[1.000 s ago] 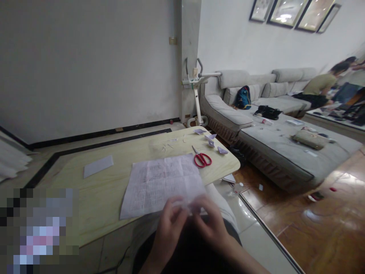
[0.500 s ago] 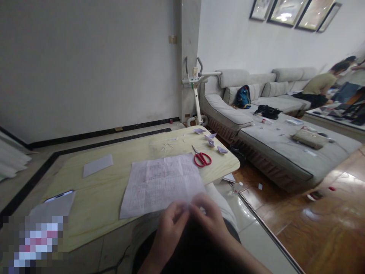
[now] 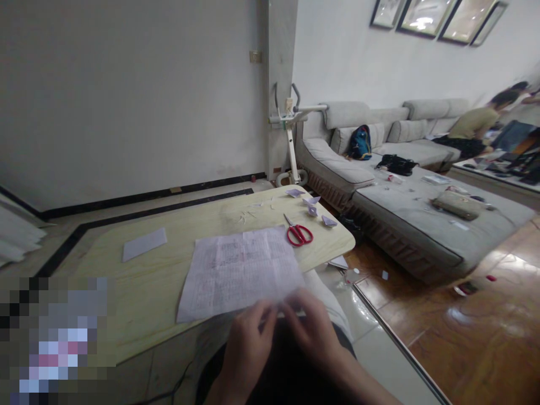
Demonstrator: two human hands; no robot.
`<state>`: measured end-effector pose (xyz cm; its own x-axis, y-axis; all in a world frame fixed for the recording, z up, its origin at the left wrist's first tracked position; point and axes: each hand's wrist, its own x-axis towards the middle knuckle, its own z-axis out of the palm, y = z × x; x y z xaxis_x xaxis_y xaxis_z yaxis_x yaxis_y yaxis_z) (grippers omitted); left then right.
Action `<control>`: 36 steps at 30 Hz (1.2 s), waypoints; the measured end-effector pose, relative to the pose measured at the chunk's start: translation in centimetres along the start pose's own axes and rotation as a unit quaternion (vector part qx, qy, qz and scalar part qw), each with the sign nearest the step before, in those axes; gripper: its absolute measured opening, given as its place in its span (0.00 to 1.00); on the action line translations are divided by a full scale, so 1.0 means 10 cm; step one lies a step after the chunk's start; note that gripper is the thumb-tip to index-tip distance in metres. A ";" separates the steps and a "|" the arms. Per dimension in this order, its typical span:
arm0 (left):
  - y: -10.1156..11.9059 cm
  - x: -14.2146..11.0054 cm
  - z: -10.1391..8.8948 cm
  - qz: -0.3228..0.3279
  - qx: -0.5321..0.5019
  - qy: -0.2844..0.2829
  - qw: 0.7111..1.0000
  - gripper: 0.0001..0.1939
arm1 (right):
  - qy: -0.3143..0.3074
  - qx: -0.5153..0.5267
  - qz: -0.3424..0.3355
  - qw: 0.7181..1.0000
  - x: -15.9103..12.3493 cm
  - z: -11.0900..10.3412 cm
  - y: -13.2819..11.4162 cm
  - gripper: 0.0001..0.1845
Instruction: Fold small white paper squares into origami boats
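Note:
My left hand and my right hand meet fingertip to fingertip over my lap, at the near edge of the table. The fingers of both are pinched together, and what lies between them, if anything, is too small and blurred to name. Just beyond them a large creased sheet of printed paper lies flat. Red-handled scissors rest at its far right corner, blades pointing away. Several small folded paper pieces, one of them a folded paper, stand near the table's right end.
The pale yellow table carries a folded white sheet at left and thin paper scraps at the back. A grey sofa with bags stands to the right. A person sits at its far end. A bottle stands near the table's right side.
My hands have shifted very slightly, the fingertips still together. The objects on the table stay in place; a blurred-out patch at lower left has grown and covers more there.

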<state>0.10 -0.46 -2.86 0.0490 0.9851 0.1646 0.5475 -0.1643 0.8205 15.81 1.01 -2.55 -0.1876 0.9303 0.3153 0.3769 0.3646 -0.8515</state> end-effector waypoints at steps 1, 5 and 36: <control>0.02 0.00 -0.02 -0.004 -0.009 -0.008 1.000 0.08 | -0.004 0.011 0.006 1.000 0.00 -0.01 -0.01 0.10; 0.15 0.01 -0.13 -0.050 -0.086 -0.086 0.991 0.13 | -0.040 0.103 0.089 0.990 0.02 -0.04 -0.03 0.11; 0.16 0.00 -0.15 -0.082 -0.231 -0.197 0.949 0.18 | -0.148 0.237 0.119 0.953 -0.01 -0.03 -0.11 0.21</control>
<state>-0.22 -0.78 -0.72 0.3531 0.9267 -0.1283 0.1548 0.0773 0.9849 15.69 0.58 -1.53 -0.4216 0.9066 0.0173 0.0023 0.0202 -0.9998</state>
